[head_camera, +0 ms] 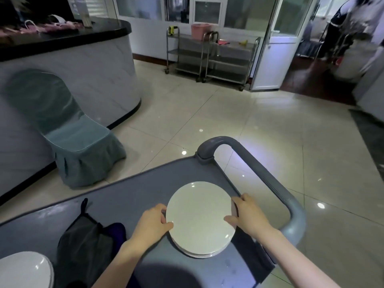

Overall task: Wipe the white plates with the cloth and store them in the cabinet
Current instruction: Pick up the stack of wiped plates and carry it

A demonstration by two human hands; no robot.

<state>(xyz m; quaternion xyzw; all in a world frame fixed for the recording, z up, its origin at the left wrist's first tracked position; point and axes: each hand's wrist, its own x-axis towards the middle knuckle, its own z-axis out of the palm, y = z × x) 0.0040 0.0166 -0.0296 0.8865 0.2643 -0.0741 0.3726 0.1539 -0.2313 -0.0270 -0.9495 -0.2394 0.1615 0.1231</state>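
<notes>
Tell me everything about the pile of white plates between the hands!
The stack of white plates is round, smooth and glossy, like ceramic, with light spots shining on top. Several thin rims show at its near edge. It lies flat on the grey cart near its handle. The left hand grips its left edge, the right hand its right edge, thumbs on top.

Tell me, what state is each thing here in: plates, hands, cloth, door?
stack of plates: on the grey cart, gripped at both sides.
left hand: grips the stack's left edge.
right hand: grips the stack's right edge.
dark cloth: crumpled on the cart, untouched.
second plate: lying near left, untouched.
door: open.
</notes>
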